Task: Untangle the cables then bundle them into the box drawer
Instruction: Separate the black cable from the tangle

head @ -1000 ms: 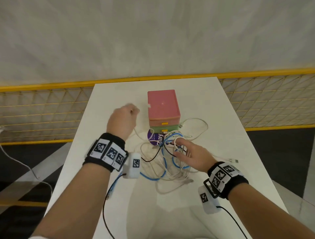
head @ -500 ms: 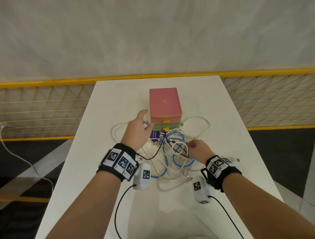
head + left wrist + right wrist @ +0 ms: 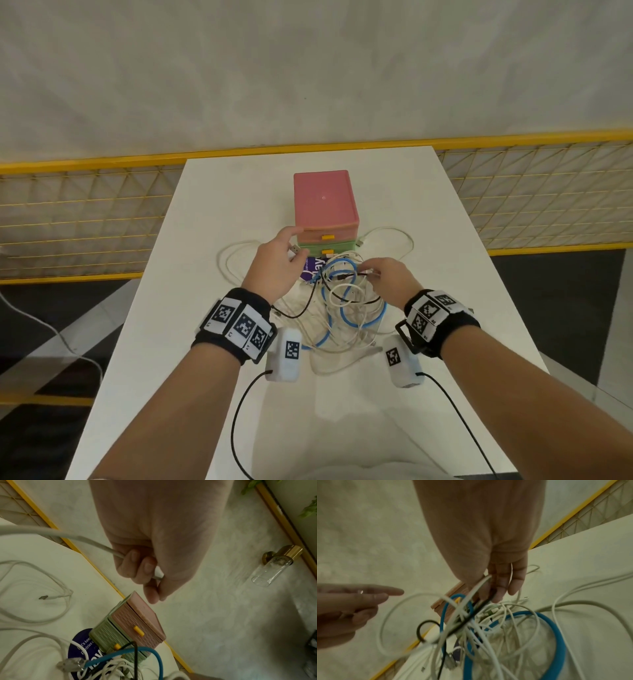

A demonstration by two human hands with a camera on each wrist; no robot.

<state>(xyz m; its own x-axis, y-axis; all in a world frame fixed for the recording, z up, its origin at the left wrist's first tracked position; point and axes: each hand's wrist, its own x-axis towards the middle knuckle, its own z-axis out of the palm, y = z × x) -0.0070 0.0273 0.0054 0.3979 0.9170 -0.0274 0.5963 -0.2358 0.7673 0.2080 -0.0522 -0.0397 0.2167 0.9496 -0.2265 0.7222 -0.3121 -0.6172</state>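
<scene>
Now left hand (image 3: 274, 263), back at frame centre from upper left, pinched white cable (image 3: 82, 539) plug; right hand (image 3: 390, 281) gripped tangle (image 3: 346, 305) strands below shut box drawer (image 3: 327, 251). Untangling barely begun.

Ribbed matt plastic drawer box (image 3: 325, 205); smooth rubbery-sheathed cables (image 3: 346, 308); smooth matt white table (image 3: 212, 205); glossy purple paper disc (image 3: 310, 269).

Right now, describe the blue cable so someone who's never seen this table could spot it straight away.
On the white table, find the pink and green drawer box; a tangle of cables lies just in front of it, between the two hands. The blue cable loops through that tangle, thicker than the rest and the only blue one among white strands and a thin black one.
</scene>
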